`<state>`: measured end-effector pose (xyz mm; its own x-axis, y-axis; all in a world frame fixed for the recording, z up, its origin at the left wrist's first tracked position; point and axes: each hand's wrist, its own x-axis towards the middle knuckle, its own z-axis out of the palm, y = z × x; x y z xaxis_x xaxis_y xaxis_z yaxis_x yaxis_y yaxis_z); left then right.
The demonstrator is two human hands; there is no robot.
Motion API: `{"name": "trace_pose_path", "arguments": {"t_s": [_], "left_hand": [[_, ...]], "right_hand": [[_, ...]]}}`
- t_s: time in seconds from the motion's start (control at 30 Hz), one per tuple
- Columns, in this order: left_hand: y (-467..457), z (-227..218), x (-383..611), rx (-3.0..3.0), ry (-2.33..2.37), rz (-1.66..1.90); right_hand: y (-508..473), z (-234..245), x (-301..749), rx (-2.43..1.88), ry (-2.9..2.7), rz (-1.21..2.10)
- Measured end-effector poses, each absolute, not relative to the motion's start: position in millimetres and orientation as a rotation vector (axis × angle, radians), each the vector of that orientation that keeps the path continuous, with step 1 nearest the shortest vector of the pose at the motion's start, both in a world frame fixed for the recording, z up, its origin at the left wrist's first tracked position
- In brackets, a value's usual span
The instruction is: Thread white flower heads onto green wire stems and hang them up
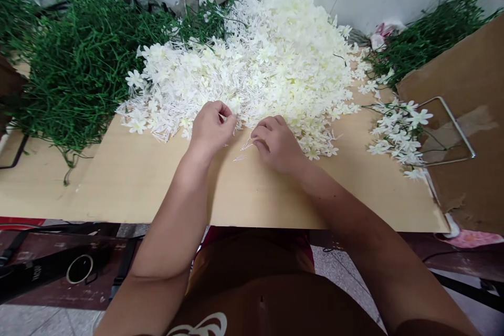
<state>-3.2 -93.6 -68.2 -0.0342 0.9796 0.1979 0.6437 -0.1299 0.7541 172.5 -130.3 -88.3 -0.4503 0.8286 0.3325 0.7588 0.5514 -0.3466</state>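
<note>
A large heap of white artificial flowers [291, 58] with thin white stems lies in front of both hands. My left hand [208, 126] is at the heap's near edge, thumb and fingertips pinched together. What sits in that pinch is too small to make out. My right hand [277, 142] is just to the right, its fingers curled in. Thin white strands [247, 143] stick out from its fingertips toward the left hand. A few loose white strands [239, 158] lie on the board just below.
Green artificial stems [86, 63] are piled at left, with more green stems [429, 42] at back right. Flowers assembled on green stems [401, 131] lie at right, beside a cardboard box [464, 89] and a bent metal wire frame [457, 121]. The tan board [137, 184] ends near my body.
</note>
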Motion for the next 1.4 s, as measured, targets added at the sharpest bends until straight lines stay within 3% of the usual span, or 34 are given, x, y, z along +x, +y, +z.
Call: {"name": "trace_pose_path", "arguments": {"t_s": [0.27, 0.43, 0.63, 1.07, 1.4], "left_hand": [[-91.6, -84.5, 3.0, 2.081, 1.636, 0.963], [-79.2, -93.2, 14.7, 2.228, 1.665, 0.862], [-80.5, -84.1, 15.0, 2.082, 1.704, 1.041], [-99.4, -73.5, 30.4, 1.977, 1.398, 0.968], [-97.5, -78.7, 27.3, 2.073, 1.289, 0.973]], "right_hand": [[-134.5, -91.1, 155.2, -1.286, -2.449, 0.185], [-135.4, -81.5, 177.6, -1.294, -2.119, 0.305], [-136.4, -76.8, 176.4, -1.294, -1.776, 0.468], [-121.5, -85.5, 176.4, -1.462, -1.788, 0.076], [-124.5, -87.5, 175.8, -1.374, -1.857, 0.064]]}}
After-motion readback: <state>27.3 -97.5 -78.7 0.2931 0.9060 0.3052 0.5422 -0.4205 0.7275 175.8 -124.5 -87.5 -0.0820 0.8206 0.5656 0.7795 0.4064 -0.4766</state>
